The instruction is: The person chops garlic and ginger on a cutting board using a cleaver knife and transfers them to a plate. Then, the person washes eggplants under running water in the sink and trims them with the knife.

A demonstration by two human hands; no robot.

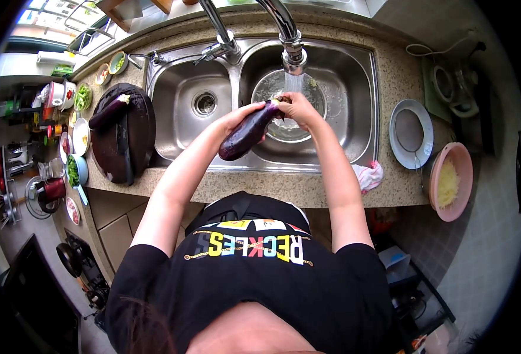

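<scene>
My left hand (240, 118) is wrapped round the body of a dark purple eggplant (244, 139), which is tilted over the front of the right sink basin (349, 88). At its stem end, my right hand (299, 111) has its fingers closed in a pinch on the eggplant's cap. Just behind the right hand, water runs from the faucet (294, 59). Below the hands a clear round bowl (319, 100) with water in it stands in the basin, partly hidden by my fingers and the eggplant.
On the left, a second eggplant (108, 113) and a knife (123, 141) lie on a round dark cutting board (139, 118). Several small dishes of cut food stand beyond it. To the right are a strainer (409, 130) on a plate, a pink bowl (464, 177) of pale shreds and a cloth (368, 176).
</scene>
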